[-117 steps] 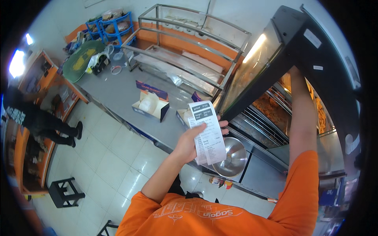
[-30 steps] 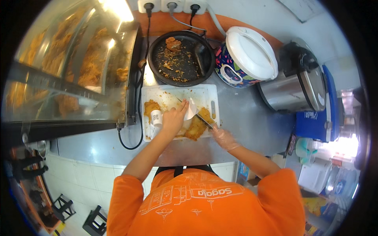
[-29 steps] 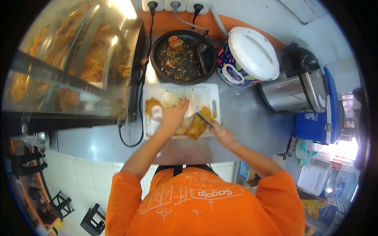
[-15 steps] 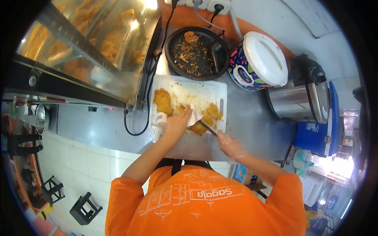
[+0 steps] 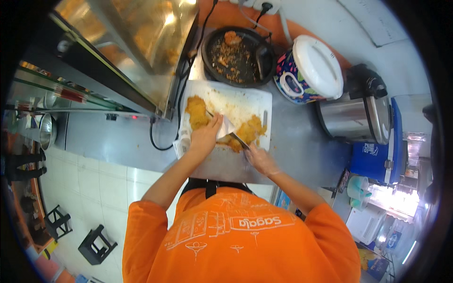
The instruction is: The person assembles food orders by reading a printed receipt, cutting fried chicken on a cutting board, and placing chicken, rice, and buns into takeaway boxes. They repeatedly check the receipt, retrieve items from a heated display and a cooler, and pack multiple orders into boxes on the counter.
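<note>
**Right hand (image 5: 260, 158) on the handle, left hand (image 5: 205, 137) over the blade**

A knife (image 5: 239, 140) lies diagonally across the white cutting board (image 5: 243, 100) on the steel desk (image 5: 306, 139). The right hand, in a thin clear glove, is clamped on its handle at the near right. The bare left hand reaches over the blade, fingers close together, with a sheet of white paper (image 5: 226, 127) showing beside them; whether they pinch it or only press on it I cannot tell. The paper probably shields the fingers and lets weight bear on the blade.

Golden fried chicken (image 5: 252, 128) lies broken on the board to the right of the paper, touching or nearly touching the knife. Another fried piece (image 5: 195, 106) sits at the board's left side, apparently set aside so the middle is free for the blade.

A printed receipt (image 5: 181, 144) is beside the left wrist; I cannot tell whether the hand holds it. Just behind the board stands a dark mortar (image 5: 226, 79) littered with crumbs, presumably kept within easy reach.
</note>
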Demonstrator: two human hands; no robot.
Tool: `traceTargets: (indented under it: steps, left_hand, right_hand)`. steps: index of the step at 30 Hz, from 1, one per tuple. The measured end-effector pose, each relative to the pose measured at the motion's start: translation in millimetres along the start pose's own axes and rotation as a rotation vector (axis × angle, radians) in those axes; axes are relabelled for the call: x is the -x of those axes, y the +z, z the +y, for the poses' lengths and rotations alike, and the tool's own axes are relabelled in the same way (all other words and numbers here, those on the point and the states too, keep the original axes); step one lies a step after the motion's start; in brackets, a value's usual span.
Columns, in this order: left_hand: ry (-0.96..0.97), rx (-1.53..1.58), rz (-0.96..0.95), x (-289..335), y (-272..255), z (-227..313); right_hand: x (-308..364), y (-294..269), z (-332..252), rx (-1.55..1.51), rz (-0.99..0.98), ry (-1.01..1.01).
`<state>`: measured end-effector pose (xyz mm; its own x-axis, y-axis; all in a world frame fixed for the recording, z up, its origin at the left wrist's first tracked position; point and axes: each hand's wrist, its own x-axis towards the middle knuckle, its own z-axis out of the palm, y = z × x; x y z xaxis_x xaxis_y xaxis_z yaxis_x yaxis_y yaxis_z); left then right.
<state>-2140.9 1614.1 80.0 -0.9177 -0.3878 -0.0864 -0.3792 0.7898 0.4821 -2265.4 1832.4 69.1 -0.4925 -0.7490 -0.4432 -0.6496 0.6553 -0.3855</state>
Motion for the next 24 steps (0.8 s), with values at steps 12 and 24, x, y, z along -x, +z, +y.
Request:
traceTargets:
  steps: [12,24]
  left_hand:
    - [0.111,0.145,-0.069,17,-10,10]
    - [0.036,-0.11,0.217,21,51,-8]
  right_hand:
    - [74,-27,-11,0.101,-0.12,0.143]
    - [10,30,9,0.126,-0.008,-0.036]
